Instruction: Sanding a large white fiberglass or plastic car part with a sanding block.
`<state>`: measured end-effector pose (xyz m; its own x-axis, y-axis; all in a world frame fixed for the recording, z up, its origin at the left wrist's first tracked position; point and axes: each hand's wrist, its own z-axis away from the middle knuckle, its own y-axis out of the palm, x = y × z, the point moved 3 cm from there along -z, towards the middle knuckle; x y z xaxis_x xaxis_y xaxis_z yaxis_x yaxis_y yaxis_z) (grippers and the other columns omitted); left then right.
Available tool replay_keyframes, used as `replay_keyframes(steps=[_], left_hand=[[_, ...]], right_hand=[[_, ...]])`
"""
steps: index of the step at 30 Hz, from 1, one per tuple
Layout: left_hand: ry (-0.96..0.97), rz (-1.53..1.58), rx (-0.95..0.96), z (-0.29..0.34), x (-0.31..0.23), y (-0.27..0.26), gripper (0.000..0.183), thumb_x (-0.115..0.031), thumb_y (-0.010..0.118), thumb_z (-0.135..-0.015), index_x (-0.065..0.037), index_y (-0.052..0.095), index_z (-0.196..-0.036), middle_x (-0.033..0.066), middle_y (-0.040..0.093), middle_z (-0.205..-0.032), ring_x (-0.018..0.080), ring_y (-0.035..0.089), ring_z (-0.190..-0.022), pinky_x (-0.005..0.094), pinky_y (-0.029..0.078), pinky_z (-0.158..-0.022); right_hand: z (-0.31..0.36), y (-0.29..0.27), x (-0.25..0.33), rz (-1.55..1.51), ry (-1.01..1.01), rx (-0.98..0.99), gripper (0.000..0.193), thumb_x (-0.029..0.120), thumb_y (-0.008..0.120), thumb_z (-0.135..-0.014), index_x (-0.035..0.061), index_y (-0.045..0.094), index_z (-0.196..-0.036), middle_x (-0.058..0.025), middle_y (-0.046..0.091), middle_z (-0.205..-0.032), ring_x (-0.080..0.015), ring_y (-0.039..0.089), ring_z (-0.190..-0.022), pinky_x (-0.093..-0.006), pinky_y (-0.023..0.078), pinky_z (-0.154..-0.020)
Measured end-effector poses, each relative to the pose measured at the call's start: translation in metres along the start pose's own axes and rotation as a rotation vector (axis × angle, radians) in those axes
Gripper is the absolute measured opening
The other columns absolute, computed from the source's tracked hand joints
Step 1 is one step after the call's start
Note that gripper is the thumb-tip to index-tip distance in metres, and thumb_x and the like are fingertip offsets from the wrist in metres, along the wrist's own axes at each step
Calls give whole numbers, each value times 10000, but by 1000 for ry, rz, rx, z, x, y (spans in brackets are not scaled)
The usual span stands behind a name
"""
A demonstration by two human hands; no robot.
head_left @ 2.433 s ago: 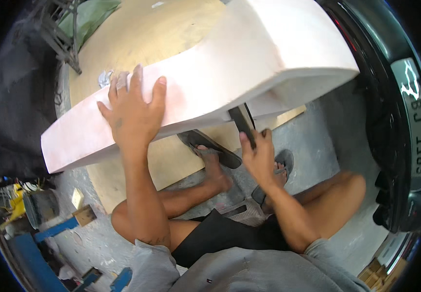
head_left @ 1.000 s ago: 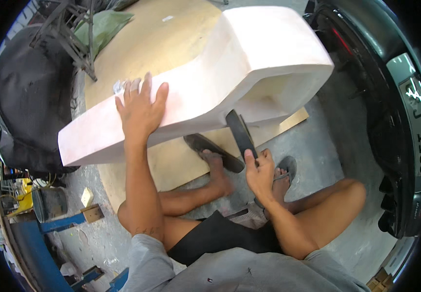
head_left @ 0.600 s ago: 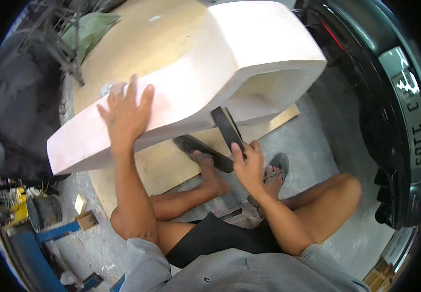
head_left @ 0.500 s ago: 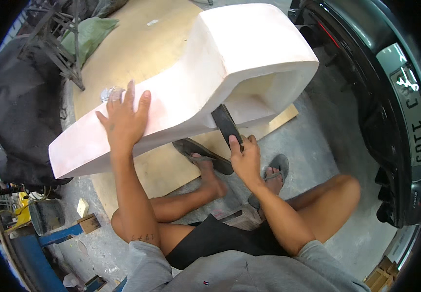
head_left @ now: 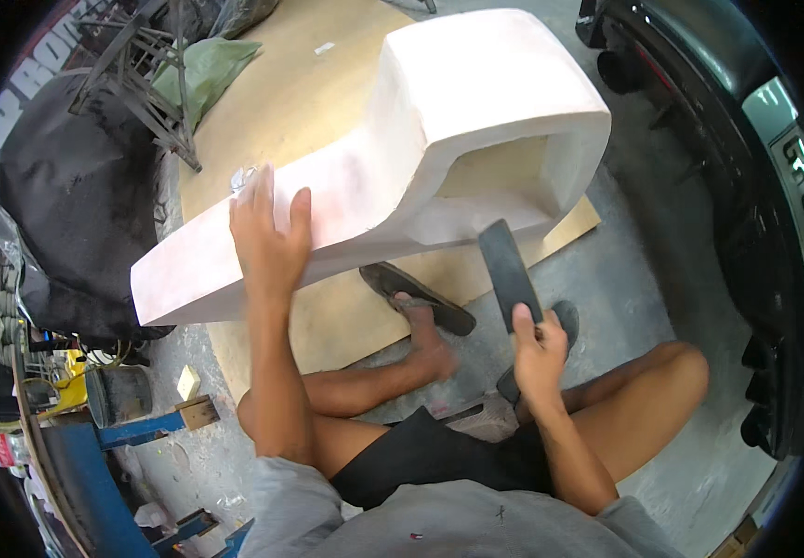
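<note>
Left hand (head_left: pixel 267 244) spread flat on pale pink moulded body panel (head_left: pixel 393 167); right hand (head_left: pixel 540 352) fisted round flat black sanding block (head_left: pixel 510 263). Could gouge the edge if tilted.

One large pale pink moulded body panel (head_left: pixel 439 158), one flat black sanding block (head_left: pixel 508 262), two dark flip-flop sandals (head_left: pixel 418 298), one plywood sheet (head_left: pixel 328 121).

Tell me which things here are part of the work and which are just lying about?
In use:
- large pale pink moulded body panel, steadied by the left hand
- flat black sanding block, gripped in the right hand
- plywood sheet underneath

Lying about:
- green cloth
- black cover
- blue metal stand
</note>
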<state>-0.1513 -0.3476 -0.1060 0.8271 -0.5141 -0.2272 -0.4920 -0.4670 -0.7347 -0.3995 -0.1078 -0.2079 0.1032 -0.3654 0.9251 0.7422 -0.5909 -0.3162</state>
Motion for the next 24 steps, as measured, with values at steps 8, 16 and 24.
replay_keyframes(steps=[8,16,24], left_hand=[[-362,307,750,129,-146,90,813,-241,633,-913,72,248,-1557,184,692,-713,378,690,-684,445,551,-688],[-139,283,830,125,-113,129,684,-380,570,-966,-18,381,-1515,222,729,-898,426,703,-849,487,550,-774],[-98,813,29,40,-44,-16,226,-19,585,-987,34,693,-1178,82,717,-895,161,667,-833,317,532,-823]], right_hand=[[-3,-27,-56,-61,124,-103,403,293,627,-1035,-38,619,-805,-51,568,-885,-114,506,-765,-287,385,-638],[4,-4,-26,75,-129,-90,299,289,646,-993,3,720,-941,-135,599,-828,-289,604,-778,-406,458,-724],[-60,60,-28,75,-377,-1,383,337,602,-1020,-29,717,-1017,-178,639,-783,-304,596,-776,-433,454,-738]])
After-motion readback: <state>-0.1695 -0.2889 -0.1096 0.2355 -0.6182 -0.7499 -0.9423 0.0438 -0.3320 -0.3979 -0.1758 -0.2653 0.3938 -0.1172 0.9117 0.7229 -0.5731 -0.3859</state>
